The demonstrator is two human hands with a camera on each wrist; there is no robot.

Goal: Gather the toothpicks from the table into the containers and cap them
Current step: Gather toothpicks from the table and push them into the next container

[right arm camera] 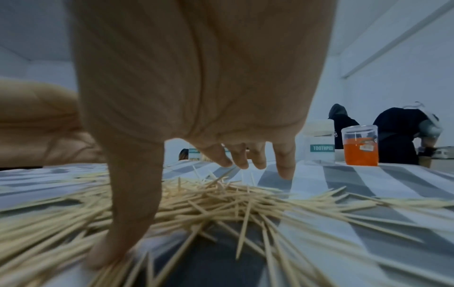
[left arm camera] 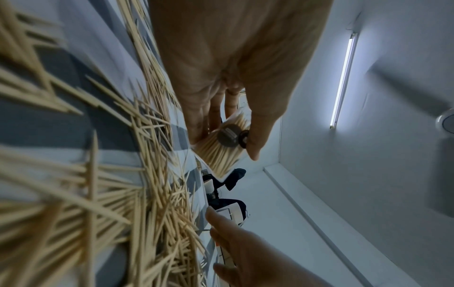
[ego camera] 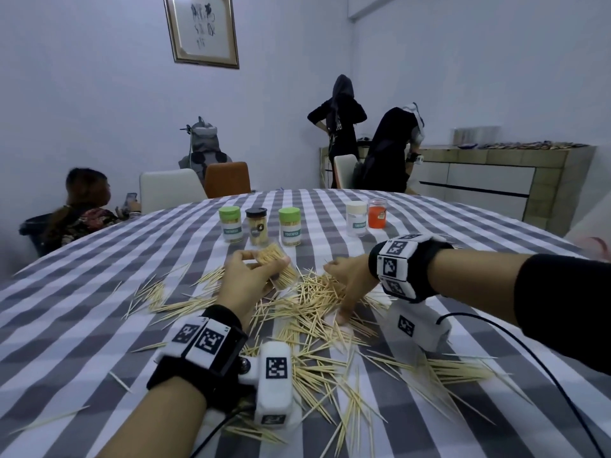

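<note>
Loose toothpicks (ego camera: 317, 328) lie in a wide heap on the checked tablecloth (ego camera: 99, 292). My left hand (ego camera: 258, 269) grips a clear container (ego camera: 276, 271) packed with toothpicks, held tilted above the heap's far edge. In the left wrist view, thumb and fingers wrap the container (left arm camera: 216, 155), which bears a dark label. My right hand (ego camera: 337, 289) is spread over the heap, thumb tip pressing on toothpicks (right arm camera: 221, 203), fingers (right arm camera: 285, 165) straight and just above them. Neither the container's mouth nor any cap on it shows.
Capped jars stand in a row at the back: green-lidded (ego camera: 230, 224), black-lidded (ego camera: 256, 226), green-lidded (ego camera: 290, 226), white-lidded (ego camera: 356, 218) and an orange one (ego camera: 377, 213). Beyond the table are chairs (ego camera: 170, 190), several people and a tiled counter (ego camera: 496, 173). A cable (ego camera: 529, 352) trails from my right wrist.
</note>
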